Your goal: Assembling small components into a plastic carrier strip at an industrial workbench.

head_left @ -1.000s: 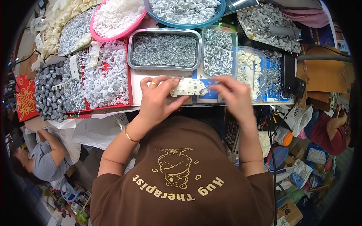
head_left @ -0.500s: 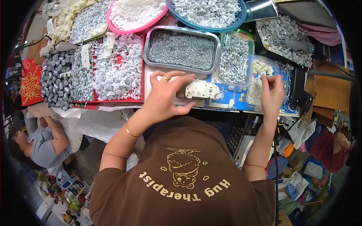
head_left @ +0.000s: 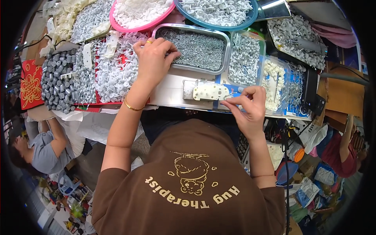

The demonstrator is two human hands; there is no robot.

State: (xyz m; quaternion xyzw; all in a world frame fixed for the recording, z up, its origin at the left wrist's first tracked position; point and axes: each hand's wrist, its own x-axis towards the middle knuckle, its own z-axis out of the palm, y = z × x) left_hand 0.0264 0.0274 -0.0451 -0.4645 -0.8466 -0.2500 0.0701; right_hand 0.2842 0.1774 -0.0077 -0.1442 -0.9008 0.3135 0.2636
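Note:
My left hand (head_left: 153,58) reaches over the left rim of a metal tray (head_left: 225,58). Its fingers curl down with thumb and fingertips close together at small silvery metal pieces (head_left: 196,51); whatever they grip is hidden. Just right of a cream plastic plate with holes (head_left: 211,91), my right hand (head_left: 250,111) pinches thumb and forefinger together, and what sits between them is too small to name. The plate rests on a small metal block (head_left: 188,90) near the table's front edge. Thin metal bits show at the plate's right end.
A red tray of white plastic discs (head_left: 117,84) and grey cylinders (head_left: 58,78) lie left. Pink (head_left: 147,26) and teal (head_left: 219,27) basins stand behind. Clear boxes hold pins (head_left: 243,58) and cream parts (head_left: 273,72) at right. Other people sit at both sides.
My left hand has moved from above the plate, up and left to the metal tray. My right hand has come left from the clear box of cream parts to the plate's right end.

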